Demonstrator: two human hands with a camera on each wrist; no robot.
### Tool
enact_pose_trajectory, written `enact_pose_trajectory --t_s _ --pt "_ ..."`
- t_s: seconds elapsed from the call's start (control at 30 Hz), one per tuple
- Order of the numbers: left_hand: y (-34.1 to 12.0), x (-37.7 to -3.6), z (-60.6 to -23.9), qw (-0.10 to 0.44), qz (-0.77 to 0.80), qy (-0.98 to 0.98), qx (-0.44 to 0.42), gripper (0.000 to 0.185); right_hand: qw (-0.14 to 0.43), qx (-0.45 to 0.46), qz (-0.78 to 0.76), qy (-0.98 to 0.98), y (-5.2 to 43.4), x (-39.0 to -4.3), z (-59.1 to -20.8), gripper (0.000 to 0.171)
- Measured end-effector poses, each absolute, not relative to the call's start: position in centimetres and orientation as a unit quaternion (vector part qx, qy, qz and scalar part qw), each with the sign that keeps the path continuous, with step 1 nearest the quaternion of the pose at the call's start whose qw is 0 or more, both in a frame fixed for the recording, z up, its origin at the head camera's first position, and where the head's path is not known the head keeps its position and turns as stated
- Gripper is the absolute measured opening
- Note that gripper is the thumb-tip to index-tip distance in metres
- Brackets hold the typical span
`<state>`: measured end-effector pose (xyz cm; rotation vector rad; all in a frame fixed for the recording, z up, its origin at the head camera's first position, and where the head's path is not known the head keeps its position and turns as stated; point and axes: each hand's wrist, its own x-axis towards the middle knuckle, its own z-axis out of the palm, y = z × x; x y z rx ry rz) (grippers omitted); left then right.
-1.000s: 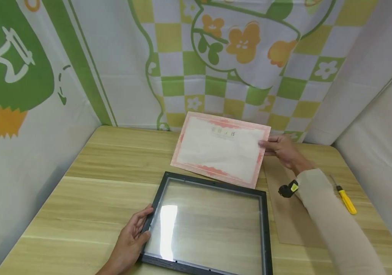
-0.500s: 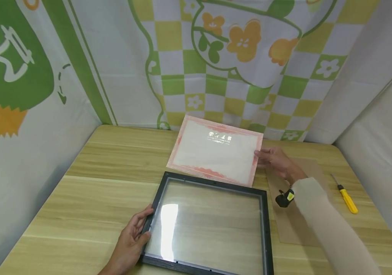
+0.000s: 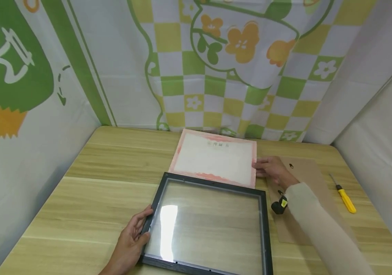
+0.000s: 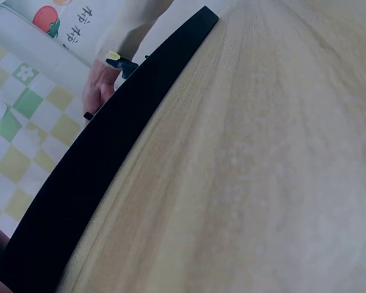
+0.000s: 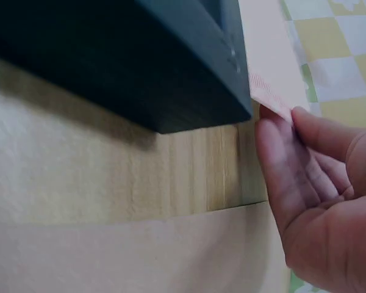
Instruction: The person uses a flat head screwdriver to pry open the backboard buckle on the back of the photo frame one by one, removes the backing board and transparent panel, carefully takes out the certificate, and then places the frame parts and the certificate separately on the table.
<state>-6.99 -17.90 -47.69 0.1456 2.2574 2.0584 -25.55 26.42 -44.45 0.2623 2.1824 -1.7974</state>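
A black picture frame [image 3: 213, 183] with a clear pane lies on the wooden table, light glaring off its left part. My left hand [image 3: 130, 240] grips the frame's left side, thumb over the top. In the left wrist view the frame's dark side [image 4: 97, 159] runs diagonally, with bits of my fingers at the lower left corner. Just behind the frame is a certificate sheet [image 3: 216, 158] with a pink border, its near edge right at the frame's far bar. My right hand [image 3: 273, 170] pinches the sheet's right edge between thumb and fingers, seen closely in the right wrist view.
A brown backing board [image 3: 290, 229] with small metal hangers lies right of the frame, partly under my right forearm. Beyond it lies a yellow-handled screwdriver [image 3: 346, 198]. A patterned curtain [image 3: 216, 88] hangs along the table's back edge.
My right hand has lowered the certificate toward the table and moved slightly left and nearer, so the sheet now lies flatter behind the frame. My left hand and the frame have stayed put.
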Motion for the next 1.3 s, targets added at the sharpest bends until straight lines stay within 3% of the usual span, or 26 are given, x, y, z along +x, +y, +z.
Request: enact_pose_trajectory --t_s 0.63,1.3 --pt "-17.9 -6.9 -48.0 0.028 0.682 0.729 0.055 0.057 0.091 0.191 -0.516 0.830 25.4 -26.7 -44.1 0.035" --pt "-17.8 -6.8 -47.9 0.034 0.672 0.739 0.039 0.057 0.053 0.176 -0.466 0.866 25.2 -26.9 -44.2 0.028"
